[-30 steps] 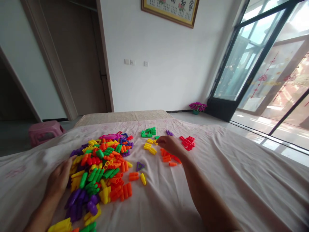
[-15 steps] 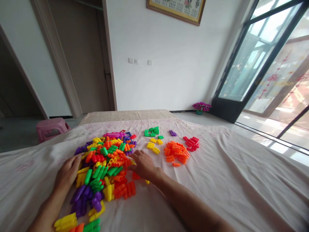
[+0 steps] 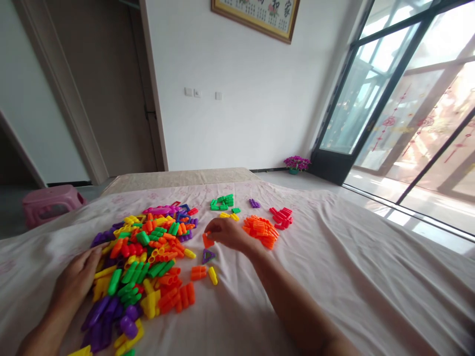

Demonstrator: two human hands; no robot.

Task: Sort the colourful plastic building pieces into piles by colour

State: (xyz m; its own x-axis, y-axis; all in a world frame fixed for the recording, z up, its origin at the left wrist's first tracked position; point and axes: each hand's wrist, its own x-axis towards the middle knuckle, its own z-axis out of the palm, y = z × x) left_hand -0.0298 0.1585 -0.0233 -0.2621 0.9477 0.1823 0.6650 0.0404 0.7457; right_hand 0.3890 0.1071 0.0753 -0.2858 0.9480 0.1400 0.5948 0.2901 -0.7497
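Observation:
A large mixed heap of plastic pieces [image 3: 148, 252] in orange, green, yellow, purple and red lies on the cloth at left. My left hand [image 3: 76, 272] rests against its left edge; its fingertips are partly hidden, so its grip is unclear. My right hand [image 3: 224, 232] is pinched on an orange piece [image 3: 208, 240], right of the heap. Below it lie a purple triangle [image 3: 208, 255], an orange piece [image 3: 198, 272] and a yellow piece [image 3: 213, 275]. Farther right is an orange pile [image 3: 261, 230], with red pieces [image 3: 281, 217] beyond it.
Green pieces [image 3: 222, 202] and purple pieces [image 3: 254, 203] form small groups farther back on the pale cloth [image 3: 334, 277]. Yellow pieces [image 3: 230, 216] show behind my right hand. A pink stool [image 3: 52, 203] stands left of the covered surface.
My right hand has left the heap's edge, moving back and away with an orange piece. The triangle beneath it is now exposed. The view has turned slightly right.

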